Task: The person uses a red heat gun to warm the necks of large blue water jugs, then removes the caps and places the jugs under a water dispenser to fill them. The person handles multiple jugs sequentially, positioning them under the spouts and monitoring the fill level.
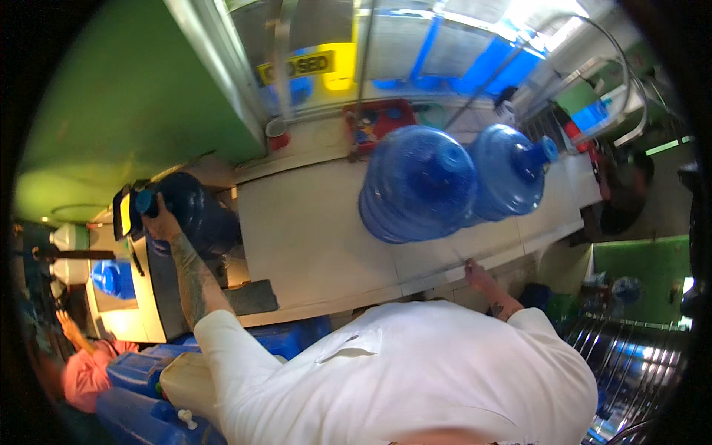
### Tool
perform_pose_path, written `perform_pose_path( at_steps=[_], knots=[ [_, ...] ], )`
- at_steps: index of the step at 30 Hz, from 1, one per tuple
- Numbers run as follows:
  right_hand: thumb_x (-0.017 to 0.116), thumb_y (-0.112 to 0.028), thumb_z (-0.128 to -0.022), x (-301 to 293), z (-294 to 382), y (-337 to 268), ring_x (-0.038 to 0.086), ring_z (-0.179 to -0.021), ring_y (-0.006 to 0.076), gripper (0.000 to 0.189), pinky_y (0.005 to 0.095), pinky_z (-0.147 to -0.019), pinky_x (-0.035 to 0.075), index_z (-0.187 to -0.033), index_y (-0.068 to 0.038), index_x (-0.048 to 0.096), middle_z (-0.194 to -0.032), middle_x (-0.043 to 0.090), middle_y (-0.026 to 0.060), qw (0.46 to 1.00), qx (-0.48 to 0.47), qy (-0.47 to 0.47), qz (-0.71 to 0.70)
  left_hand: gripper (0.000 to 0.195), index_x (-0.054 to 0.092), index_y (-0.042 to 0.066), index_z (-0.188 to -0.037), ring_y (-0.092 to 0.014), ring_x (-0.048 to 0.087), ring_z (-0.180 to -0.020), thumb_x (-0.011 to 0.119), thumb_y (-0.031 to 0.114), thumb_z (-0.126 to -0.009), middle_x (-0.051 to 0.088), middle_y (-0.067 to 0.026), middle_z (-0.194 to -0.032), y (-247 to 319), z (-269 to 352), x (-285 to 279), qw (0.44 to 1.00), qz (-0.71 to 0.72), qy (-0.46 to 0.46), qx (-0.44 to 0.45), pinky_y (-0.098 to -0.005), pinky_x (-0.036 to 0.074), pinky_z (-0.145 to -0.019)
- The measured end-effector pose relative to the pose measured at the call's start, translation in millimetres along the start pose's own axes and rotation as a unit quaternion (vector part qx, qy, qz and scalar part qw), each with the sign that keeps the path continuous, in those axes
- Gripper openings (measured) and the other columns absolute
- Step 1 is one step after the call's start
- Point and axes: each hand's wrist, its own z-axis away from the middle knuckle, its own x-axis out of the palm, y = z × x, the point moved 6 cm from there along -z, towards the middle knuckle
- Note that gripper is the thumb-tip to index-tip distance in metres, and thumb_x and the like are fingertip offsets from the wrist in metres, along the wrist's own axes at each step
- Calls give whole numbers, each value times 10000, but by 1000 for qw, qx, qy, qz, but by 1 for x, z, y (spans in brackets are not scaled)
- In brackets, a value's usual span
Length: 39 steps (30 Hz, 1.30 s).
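Observation:
At the left end of the counter, my left hand [161,219] grips the neck of a dark blue water jug [200,217], just below its blue cap [146,203]. My right hand [479,277] is by the front edge of the tiled counter [311,222], its fingers curled and blurred. Whether it holds anything thin is unclear. Beyond it, two translucent blue water jugs stand side by side on the tiles. The nearer large jug [420,183] partly covers the second jug [509,172], whose capped neck points right.
A red tray [384,122] of small items and a red-and-white cup [278,133] sit along the window ledge. Blue containers [150,411] and a yellowish container [189,384] crowd the lower left, near another person in pink [89,372]. A metal rack [628,356] stands lower right.

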Motion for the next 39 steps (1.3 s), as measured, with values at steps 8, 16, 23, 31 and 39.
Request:
perform_pose_path(
  at_steps=[8,16,23,31,39],
  knots=[
    [515,-285,-999,-154,-3,204,668,-955,393,329,462,-851,514,-1190,-34,610,-987,691,227,914,126,351,-160,753,669,-26,-1223,-403,668,-1057,789,580,-792,699,-221,-1177,175,60,-102,983,16,2,183,-467,520,-910],
    [599,-266,-1009,-397,-71,92,620,-1162,263,473,354,-983,471,-1359,43,526,-1247,647,201,818,-206,460,-277,686,658,-35,-1233,-315,682,-1049,820,483,-813,715,-194,-1154,307,215,-174,962,74,-122,232,-407,514,-900],
    [516,-151,-998,-464,-46,-53,679,-1024,396,268,472,-886,526,-1226,-53,620,-1103,700,228,853,-333,380,-129,523,672,-3,-1221,-178,632,-1004,827,332,-851,690,-77,-1120,322,299,-173,921,294,-250,45,-354,484,-946],
    [557,-159,-948,-457,2,-30,669,-1017,391,315,489,-883,532,-1249,-96,628,-1144,683,207,859,-277,430,-28,734,473,-25,-1425,-226,557,-1204,809,334,-879,558,-138,-1345,348,328,-172,896,321,-277,134,-365,421,-1058],
    [521,-259,-971,-487,26,-42,631,-1142,391,415,505,-970,501,-1351,-106,584,-1227,672,183,869,-335,361,-43,530,486,26,-1406,-257,509,-1275,487,430,-1062,524,-161,-1369,518,451,-234,832,461,-243,191,-396,371,-1109]
  ],
)
